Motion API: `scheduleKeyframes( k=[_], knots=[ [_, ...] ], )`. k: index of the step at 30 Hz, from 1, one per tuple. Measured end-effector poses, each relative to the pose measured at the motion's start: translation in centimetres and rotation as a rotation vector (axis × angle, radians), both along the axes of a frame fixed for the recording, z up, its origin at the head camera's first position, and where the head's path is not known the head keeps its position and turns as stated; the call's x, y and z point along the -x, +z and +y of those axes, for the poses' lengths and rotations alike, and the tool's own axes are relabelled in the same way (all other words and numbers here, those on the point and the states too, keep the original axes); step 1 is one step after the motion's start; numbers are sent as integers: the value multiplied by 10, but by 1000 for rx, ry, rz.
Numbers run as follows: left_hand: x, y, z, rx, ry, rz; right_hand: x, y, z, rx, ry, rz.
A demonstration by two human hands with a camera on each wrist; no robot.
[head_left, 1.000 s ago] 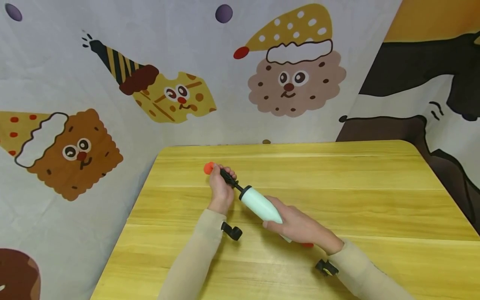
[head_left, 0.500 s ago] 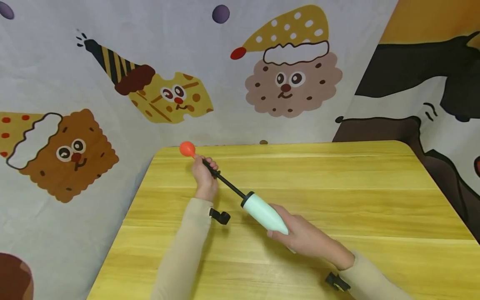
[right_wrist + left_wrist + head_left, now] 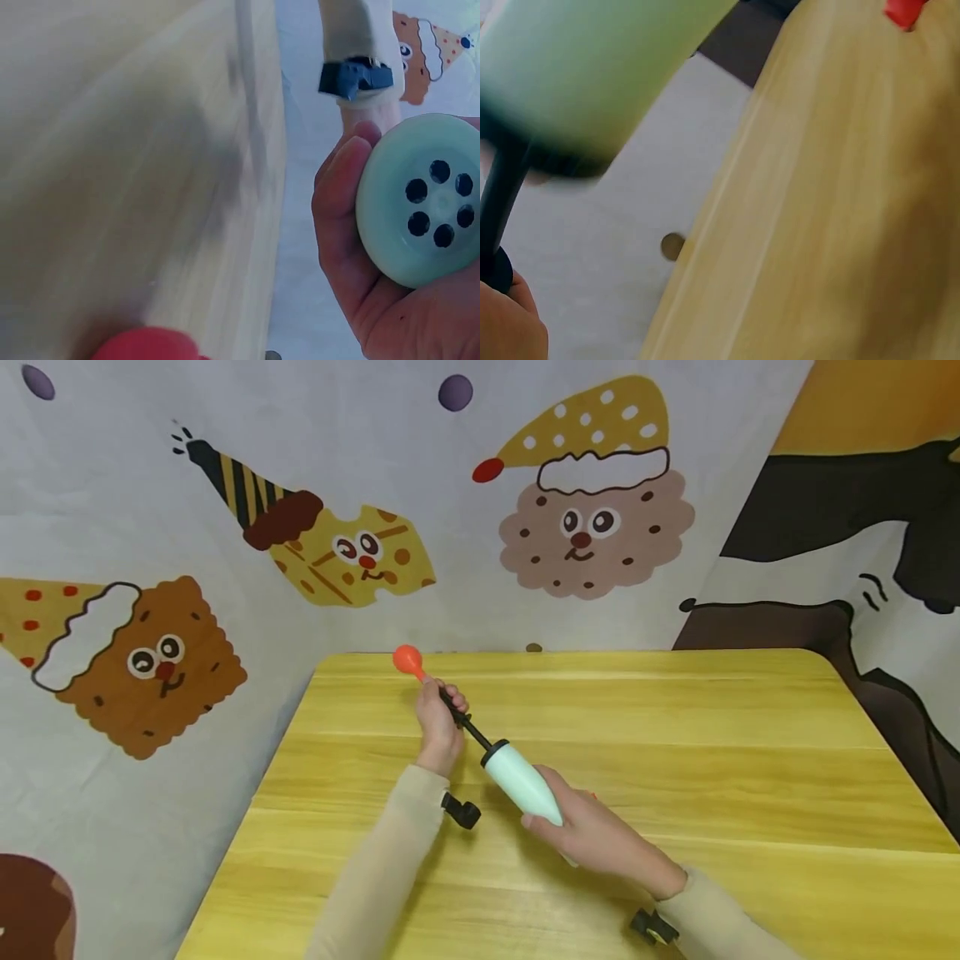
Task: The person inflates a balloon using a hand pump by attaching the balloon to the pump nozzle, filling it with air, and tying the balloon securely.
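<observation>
A mint-green balloon pump (image 3: 523,783) with a black rod and handle slants over the table. My left hand (image 3: 441,718) grips its black handle, thumb lying along it towards a small, partly filled red balloon (image 3: 407,658). The balloon's neck runs down to the thumb and its round end points away to the far left. Around the lower end of the pump's body curls my right hand (image 3: 596,835). In the right wrist view the pump's round base (image 3: 442,202) shows several dark holes. A short length of rod stands out between body and handle.
Beneath both hands lies a wood-grain table (image 3: 720,735), with a cartoon-print cloth (image 3: 465,527) behind it. A red piece (image 3: 904,11) lies on the table, mostly hidden behind my right hand in the head view. Each sleeve carries a black wrist camera (image 3: 461,811).
My left hand first drew away to the far left, lengthening the exposed rod, then came back partway towards the body. The balloon swelled from a small drooping shape to a round one.
</observation>
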State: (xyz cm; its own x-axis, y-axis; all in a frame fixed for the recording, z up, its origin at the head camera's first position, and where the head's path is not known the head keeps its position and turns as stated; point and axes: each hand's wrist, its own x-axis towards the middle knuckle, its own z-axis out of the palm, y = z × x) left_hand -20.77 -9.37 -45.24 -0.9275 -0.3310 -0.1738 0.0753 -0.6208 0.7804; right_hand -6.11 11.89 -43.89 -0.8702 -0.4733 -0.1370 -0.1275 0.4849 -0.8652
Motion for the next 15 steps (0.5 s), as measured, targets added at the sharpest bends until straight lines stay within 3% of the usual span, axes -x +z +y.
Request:
scheduleKeyframes(
  k=[6, 11, 15],
  knots=[
    [-14, -7, 17, 56, -94, -13, 18, -3, -11, 29, -9, -2],
    [-14, -11, 16, 90, -102, -31, 25, -5, -20, 35, -20, -17],
    [-13, -8, 10, 16, -117, -41, 24, -7, -22, 47, -32, -45]
  ],
)
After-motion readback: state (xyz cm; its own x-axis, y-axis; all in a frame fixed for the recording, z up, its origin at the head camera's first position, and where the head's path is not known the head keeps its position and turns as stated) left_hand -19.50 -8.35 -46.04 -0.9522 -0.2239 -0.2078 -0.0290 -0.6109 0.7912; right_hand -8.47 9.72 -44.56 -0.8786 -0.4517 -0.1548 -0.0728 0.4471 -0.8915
